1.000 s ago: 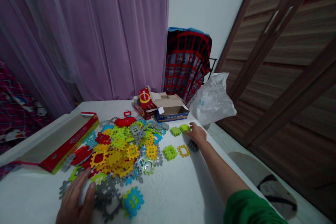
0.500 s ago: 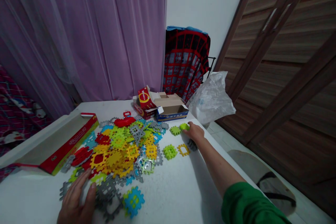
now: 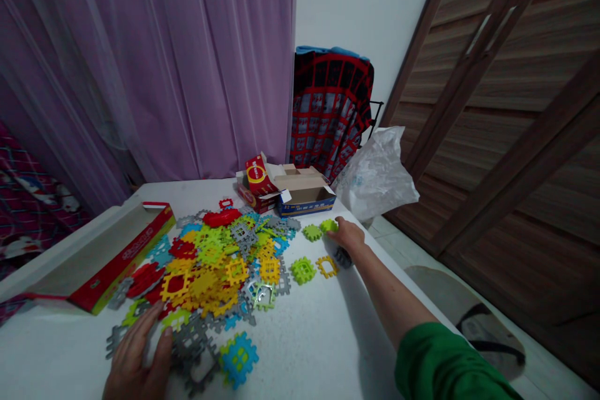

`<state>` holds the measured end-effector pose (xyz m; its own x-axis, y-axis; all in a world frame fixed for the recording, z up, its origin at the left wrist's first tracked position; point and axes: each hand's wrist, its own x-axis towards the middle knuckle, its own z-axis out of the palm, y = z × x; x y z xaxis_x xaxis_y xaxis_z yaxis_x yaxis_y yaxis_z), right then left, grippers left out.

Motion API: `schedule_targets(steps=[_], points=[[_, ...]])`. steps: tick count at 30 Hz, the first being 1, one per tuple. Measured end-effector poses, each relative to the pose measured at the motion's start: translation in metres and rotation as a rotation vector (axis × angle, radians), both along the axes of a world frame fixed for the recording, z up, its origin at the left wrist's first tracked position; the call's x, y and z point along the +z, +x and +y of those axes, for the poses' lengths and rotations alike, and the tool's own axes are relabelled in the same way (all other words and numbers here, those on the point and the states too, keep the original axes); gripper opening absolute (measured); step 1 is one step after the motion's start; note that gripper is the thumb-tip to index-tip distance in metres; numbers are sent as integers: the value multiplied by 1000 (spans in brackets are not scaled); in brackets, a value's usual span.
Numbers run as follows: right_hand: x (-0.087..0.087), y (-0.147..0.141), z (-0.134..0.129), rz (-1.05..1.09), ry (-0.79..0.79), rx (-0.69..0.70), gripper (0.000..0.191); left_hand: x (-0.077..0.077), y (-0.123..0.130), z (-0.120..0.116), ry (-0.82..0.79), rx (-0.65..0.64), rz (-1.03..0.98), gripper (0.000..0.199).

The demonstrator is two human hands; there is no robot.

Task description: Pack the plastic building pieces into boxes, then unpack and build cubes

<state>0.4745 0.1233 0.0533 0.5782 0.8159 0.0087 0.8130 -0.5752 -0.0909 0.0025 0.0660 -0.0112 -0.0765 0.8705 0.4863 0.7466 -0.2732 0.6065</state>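
At the right side of the table, my right hand (image 3: 347, 236) is closed at the edge of a lime-green toothed building tile (image 3: 329, 225). Another lime-green tile (image 3: 312, 232) lies just left of it. Partly under my right wrist are dark grey tiles (image 3: 342, 257), beside a yellow frame tile (image 3: 327, 267) and a green tile stack (image 3: 303, 270). My left hand (image 3: 140, 356) rests with fingers apart at the near left, by dark grey tiles (image 3: 193, 340) and a blue-and-green tile piece (image 3: 239, 359). A large mixed pile of tiles (image 3: 210, 281) fills the table's middle.
An open red-edged box (image 3: 126, 253) lies at the left. Opened red (image 3: 259, 178) and blue (image 3: 309, 205) boxes stand at the back. Beyond the table's right edge are a white plastic bag (image 3: 377, 178) and a wooden wardrobe (image 3: 497, 119).
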Motion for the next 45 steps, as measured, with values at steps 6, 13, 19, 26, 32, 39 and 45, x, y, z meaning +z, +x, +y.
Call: schedule_targets(steps=[6,13,19,26,32,39,45], points=[[8,-8,-7,-34,67,20,50,-6,3,6,23,31,-2,48],[-5,-53,-32,43,505,195,38,-11,3,12,33,13,-69,44],[-50,-115,-64,150,1033,467,29,-4,6,7,-1,37,-56,41],[-75,-146,-84,126,1111,675,23,-5,8,8,36,51,31,37],[-82,-144,-82,153,1115,658,22,15,16,26,1,-27,199,38],[-85,-147,-79,157,1150,702,21,53,33,83,-203,-201,501,48],[-87,-149,-78,216,1140,683,22,77,39,120,-330,-364,731,52]])
